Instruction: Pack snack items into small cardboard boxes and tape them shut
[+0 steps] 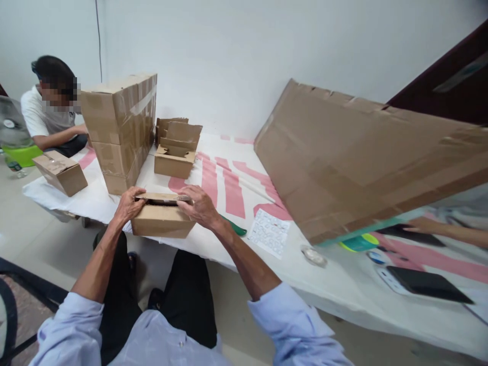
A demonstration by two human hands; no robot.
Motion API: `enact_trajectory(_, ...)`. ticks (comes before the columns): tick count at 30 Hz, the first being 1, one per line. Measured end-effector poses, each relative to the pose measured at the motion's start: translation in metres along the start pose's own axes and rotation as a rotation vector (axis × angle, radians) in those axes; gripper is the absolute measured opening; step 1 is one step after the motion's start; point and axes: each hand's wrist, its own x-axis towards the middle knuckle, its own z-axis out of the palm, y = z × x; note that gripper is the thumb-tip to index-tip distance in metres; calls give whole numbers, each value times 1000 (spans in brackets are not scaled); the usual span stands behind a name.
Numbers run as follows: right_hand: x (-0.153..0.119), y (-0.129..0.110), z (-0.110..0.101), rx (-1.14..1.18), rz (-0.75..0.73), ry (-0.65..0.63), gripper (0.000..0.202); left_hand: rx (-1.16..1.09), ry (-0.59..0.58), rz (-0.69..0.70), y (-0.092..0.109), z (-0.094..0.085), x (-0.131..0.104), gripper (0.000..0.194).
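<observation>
A small brown cardboard box point(163, 223) sits at the table's near edge in front of me. Its lid is partly raised, with a dark gap beneath the flap. My left hand point(130, 204) is closed around the lid's left corner. At the right corner my right hand point(199, 206) grips the lid between thumb and fingers. Just behind stands another small cardboard box point(174, 165) with its flaps up. To the right of my right hand lie a green curved object point(237, 226), partly hidden by my forearm, and a printed sheet of stickers or paper point(269, 233).
Stacked taped boxes point(125, 122) stand back left, near a seated person point(57, 109) and a closed box point(61, 172). A large cardboard panel point(362, 162) leans at right. Beyond are a tape roll point(314, 255), a black-topped device point(427, 284) and another person's arm point(446, 229).
</observation>
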Motion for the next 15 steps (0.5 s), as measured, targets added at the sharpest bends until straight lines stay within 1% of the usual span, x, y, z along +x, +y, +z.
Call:
enact_trajectory(3, 8, -3, 11, -79, -51, -79, 22, -10, 8, 24, 4, 2, -2, 26)
enact_trajectory(5, 14, -3, 19, -122, -76, -95, 19, -25, 9, 45, 7, 2, -1, 25)
enact_trajectory(8, 20, -3, 27, -135, -91, -57, 8, -57, 18, 51, 11, 1, 1, 23)
enact_trajectory(12, 22, -4, 29, -89, -103, 18, 17, -95, 21, 24, 14, 2, 2, 21)
enact_trajectory(15, 22, -6, 28, -55, -114, 56, 18, -106, 27, 24, 17, 4, 2, 20)
